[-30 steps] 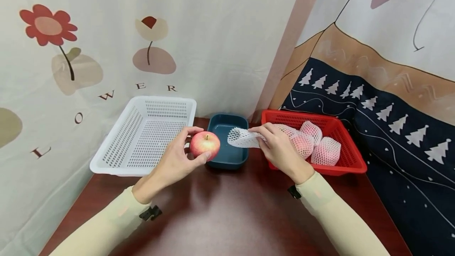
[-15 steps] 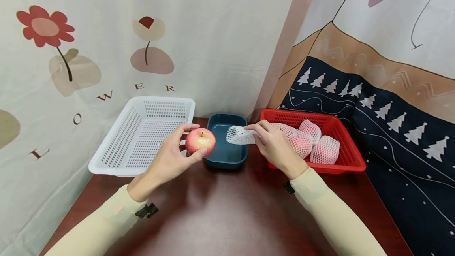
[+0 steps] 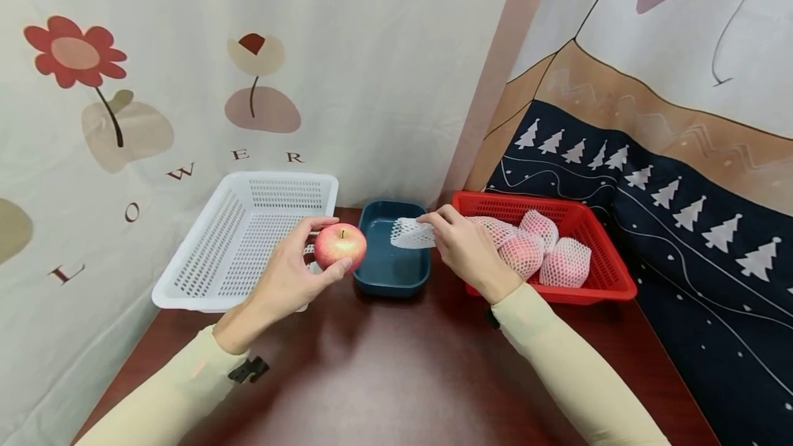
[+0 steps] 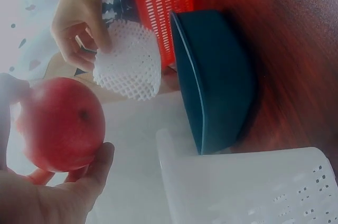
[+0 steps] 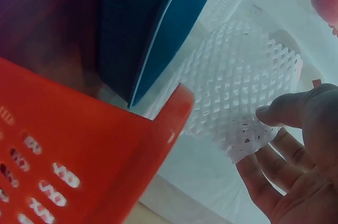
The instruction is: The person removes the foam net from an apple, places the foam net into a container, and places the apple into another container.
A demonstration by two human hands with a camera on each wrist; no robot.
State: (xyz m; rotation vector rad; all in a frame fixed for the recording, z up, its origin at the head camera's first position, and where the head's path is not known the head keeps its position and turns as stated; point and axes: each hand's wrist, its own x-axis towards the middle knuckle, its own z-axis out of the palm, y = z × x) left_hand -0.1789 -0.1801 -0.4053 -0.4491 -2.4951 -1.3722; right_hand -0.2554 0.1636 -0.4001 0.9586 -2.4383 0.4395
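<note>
A bare red and yellow apple [image 3: 340,248] is held in my left hand [image 3: 286,274], fingers behind it and thumb at its lower front. In the left wrist view the apple [image 4: 66,123] sits between thumb and fingers, well apart from the bowl. My right hand [image 3: 467,250] pinches a white foam net sleeve [image 3: 410,233] by one end. The sleeve hangs flattened over the dark blue bowl [image 3: 390,274] in the head view. From the right wrist, the net [image 5: 237,81] shows its open mesh, with the thumb pressing one end against the fingers.
On the left stands a white perforated basket [image 3: 186,281]. At the right, a red basket [image 3: 610,270] holds several apples [image 3: 565,263] in foam nets. The brown tabletop [image 3: 384,370] stretches in front, and a printed curtain [image 3: 384,74] hangs behind.
My left hand has moved a little left with the apple, toward the white basket. The right hand has shifted slightly left, bringing the foam net further over the blue bowl.
</note>
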